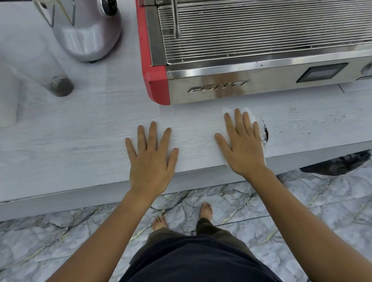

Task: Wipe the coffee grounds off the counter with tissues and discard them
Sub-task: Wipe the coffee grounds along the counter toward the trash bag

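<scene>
A pale, whitewashed wood-grain counter (72, 138) runs across the view, its front edge dropping to a grey-and-white marbled tile floor (329, 206) veined with dark and gold lines. At the far left edge sits a white, blurred container (0, 99), and just beside it a clear tube-like vessel (53, 82) lies tilted with dark grounds packed in its end. Behind these stands a silver coffee grinder (87, 25) with a metal fork at its front. To its right a large espresso machine (228, 78) fills the back of the counter, steel-fronted with a red side panel, a ridged drip grate and a small dark display. In front of it the left hand (151, 158) lies flat on the bare counter, fingers straight and spread, holding nothing. The right hand (241, 144) likewise lies flat with fingers extended, pressing down on a white tissue (247, 114) that shows beyond the fingertips and at the counter's edge. Touching the tissue's right side is a dark smear of coffee grounds (265, 134), with fine specks scattered further right along the counter. Below the counter's right end a dark bag-like shape (336, 163) rests on the floor, and the person's bare feet stand on the tiles.
</scene>
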